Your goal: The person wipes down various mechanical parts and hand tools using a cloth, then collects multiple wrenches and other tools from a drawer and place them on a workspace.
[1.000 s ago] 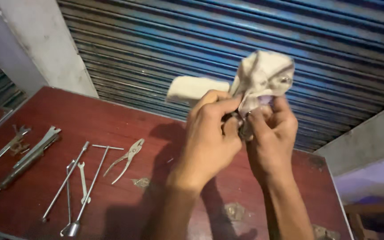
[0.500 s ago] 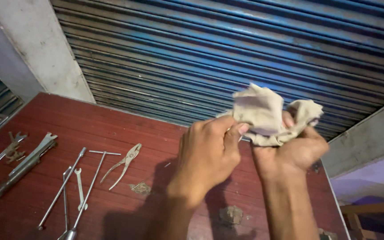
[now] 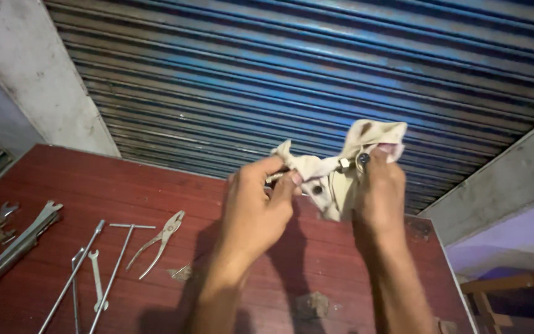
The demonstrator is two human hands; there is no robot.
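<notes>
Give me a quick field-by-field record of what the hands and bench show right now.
left hand: pinches one end of a thin threaded metal bolt
right hand: grips the bolt's nut end through a stained beige cloth rag
rag: bunched between both hands, held above the bench
surface: dark red wooden bench
on bench, left: silver slip-joint pliers, long T-handle metal rod, small flat spanner
backdrop: blue corrugated metal shutter
</notes>
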